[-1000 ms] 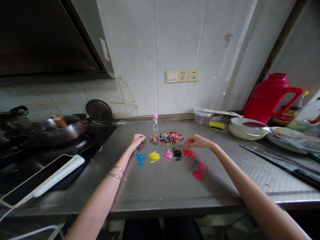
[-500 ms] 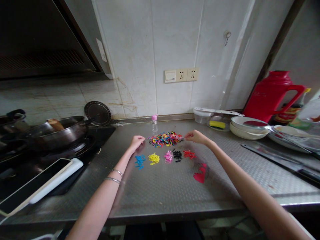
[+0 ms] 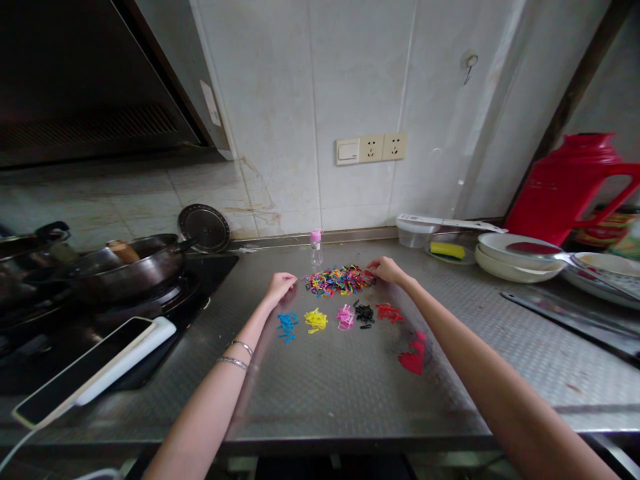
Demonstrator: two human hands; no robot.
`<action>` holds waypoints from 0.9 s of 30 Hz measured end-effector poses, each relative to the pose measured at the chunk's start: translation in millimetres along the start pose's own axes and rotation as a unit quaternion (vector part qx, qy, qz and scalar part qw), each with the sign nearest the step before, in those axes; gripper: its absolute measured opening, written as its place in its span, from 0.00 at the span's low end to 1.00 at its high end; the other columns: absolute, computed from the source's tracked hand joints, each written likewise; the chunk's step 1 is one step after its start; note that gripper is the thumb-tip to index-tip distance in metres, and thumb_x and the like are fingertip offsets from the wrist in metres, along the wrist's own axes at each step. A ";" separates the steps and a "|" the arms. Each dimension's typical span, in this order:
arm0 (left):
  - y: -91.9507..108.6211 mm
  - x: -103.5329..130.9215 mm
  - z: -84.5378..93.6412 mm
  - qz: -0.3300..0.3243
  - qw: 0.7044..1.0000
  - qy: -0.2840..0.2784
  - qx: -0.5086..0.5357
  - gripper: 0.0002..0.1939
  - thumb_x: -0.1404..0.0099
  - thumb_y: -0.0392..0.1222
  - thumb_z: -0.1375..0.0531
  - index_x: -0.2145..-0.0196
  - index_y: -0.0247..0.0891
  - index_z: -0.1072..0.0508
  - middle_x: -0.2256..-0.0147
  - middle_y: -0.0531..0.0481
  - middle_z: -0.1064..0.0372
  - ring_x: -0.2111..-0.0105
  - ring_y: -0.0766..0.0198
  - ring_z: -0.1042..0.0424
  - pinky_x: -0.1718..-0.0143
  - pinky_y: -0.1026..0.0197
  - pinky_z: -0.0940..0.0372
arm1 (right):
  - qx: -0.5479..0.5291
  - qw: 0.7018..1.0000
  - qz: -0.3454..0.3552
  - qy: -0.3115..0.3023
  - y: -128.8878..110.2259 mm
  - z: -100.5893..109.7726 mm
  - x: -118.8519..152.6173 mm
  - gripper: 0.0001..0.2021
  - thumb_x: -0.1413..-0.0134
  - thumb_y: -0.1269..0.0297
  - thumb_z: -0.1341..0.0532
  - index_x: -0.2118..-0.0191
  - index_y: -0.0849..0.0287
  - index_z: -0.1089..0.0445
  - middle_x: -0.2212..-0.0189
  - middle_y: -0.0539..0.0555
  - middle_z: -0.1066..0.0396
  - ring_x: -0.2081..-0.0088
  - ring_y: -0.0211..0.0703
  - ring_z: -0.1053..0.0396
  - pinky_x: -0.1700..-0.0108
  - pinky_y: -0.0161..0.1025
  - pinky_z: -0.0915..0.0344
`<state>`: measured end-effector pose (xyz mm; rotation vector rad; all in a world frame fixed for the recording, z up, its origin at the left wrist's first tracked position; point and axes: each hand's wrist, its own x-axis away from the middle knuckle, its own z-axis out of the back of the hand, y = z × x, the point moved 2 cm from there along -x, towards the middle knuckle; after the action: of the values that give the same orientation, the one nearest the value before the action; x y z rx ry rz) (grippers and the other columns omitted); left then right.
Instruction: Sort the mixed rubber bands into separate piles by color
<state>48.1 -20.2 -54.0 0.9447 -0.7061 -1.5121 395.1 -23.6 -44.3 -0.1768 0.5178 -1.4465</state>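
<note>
A long heap of mixed-colour small bands (image 3: 340, 281) lies on the metal counter. In front of it sit separate piles: blue (image 3: 287, 325), yellow (image 3: 316, 321), pink (image 3: 345, 317), black (image 3: 364, 314) and red (image 3: 389, 313). My left hand (image 3: 281, 286) is just left of the heap, fingertips pinched together; anything between them is too small to make out. My right hand (image 3: 386, 269) touches the heap's right end, its fingers closed on something too small to name.
A pink-capped clear bottle (image 3: 317, 250) stands behind the heap. Red scraps (image 3: 413, 357) lie front right. Left are a pan (image 3: 135, 270) and a phone (image 3: 85, 370); right are bowls (image 3: 517, 259), a knife (image 3: 565, 320) and a red jug (image 3: 565, 190).
My right hand has moved slightly left, onto the right end of the mixed heap. My left hand remains beside the heap's left end. The whole view has shifted a little.
</note>
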 end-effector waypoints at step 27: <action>-4.2 -7.2 -4.7 -0.029 0.999 -0.001 0.019 0.12 0.50 0.36 0.42 0.67 0.28 0.27 0.78 0.48 0.30 0.79 0.69 0.34 0.76 0.68 0.41 | -0.208 0.919 0.022 -0.334 -11.1 42.0 81.7 0.14 0.62 0.62 0.39 0.65 0.62 0.27 0.76 0.52 0.29 0.76 0.34 0.35 0.77 0.28 0.40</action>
<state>50.2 -12.2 -58.7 0.9991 -0.7162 -1.5558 406.6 -112.5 -21.5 -0.9568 0.2489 -1.1211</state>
